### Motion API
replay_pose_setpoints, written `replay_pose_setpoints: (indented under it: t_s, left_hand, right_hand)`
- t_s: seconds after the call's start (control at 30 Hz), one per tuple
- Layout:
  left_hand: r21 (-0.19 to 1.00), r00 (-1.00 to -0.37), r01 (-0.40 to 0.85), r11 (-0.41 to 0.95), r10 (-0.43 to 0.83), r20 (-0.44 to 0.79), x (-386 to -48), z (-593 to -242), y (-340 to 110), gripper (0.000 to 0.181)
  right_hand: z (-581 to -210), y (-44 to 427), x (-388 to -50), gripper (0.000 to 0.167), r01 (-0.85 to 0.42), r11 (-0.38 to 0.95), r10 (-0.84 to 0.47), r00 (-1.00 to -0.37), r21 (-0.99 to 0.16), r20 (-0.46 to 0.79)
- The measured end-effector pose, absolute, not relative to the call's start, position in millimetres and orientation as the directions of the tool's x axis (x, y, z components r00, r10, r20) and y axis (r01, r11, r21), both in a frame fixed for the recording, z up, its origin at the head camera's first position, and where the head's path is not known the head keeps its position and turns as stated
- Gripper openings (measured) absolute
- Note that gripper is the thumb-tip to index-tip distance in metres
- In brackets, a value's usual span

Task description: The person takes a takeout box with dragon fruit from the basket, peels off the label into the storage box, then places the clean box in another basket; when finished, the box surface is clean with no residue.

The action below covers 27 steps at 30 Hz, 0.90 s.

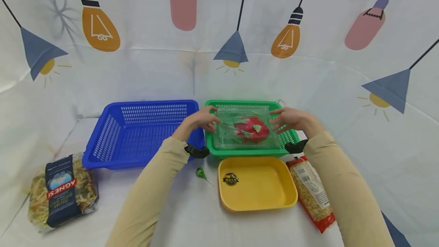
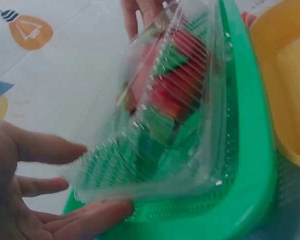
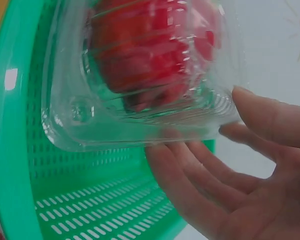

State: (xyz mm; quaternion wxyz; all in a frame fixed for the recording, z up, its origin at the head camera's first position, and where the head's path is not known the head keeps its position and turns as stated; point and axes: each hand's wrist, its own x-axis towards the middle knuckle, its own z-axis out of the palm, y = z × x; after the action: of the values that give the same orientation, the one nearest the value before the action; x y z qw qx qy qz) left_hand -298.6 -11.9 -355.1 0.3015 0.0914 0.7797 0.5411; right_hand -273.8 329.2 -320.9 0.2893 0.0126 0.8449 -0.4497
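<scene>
A clear plastic box [image 1: 226, 129] with a red, green-tipped dragon fruit [image 1: 255, 128] showing through it is at the green basket [image 1: 247, 152], within its outline in the head view. At the left end, my left hand [image 1: 201, 119] holds the box with thumb and fingers at its ridged corner. My right hand [image 1: 291, 119] holds the opposite end, its fingertips at the lower edge and the thumb against the side in the right wrist view. How far the box stands above the basket floor is hard to tell.
Left of the green basket stands a blue basket [image 1: 151, 134]. A yellow tray [image 1: 257, 186] is in front, beside a red-edged noodle packet [image 1: 310, 190]. An Agnesi pasta bag [image 1: 63, 190] lies far left. A small green thing with a thin stem [image 1: 200, 173] lies mid-table.
</scene>
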Motion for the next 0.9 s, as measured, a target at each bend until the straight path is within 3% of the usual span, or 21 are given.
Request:
replay_pose_setpoints:
  t_s: [0.4, 0.67, 0.9]
  left_hand:
    - [0.804, -0.778, -0.085, 0.589, 0.465, -0.423, -295.8, -361.1, 10.0, 0.072]
    - [0.802, -0.792, -0.062, 0.594, 0.460, -0.402, -290.4, -379.6, 25.5, 0.073]
    - [0.800, -0.792, -0.073, 0.595, 0.453, -0.409, -291.7, -380.4, 31.9, 0.072]
  right_hand:
    - [-337.1, 332.1, -274.5, 0.069, 0.342, 0.571, -0.228, -0.808, -0.747, -0.544]
    - [-354.5, 340.1, -273.2, 0.071, 0.368, 0.559, -0.196, -0.812, -0.743, -0.550]
    - [-358.3, 342.7, -271.5, 0.069, 0.304, 0.640, -0.217, -0.809, -0.705, -0.546]
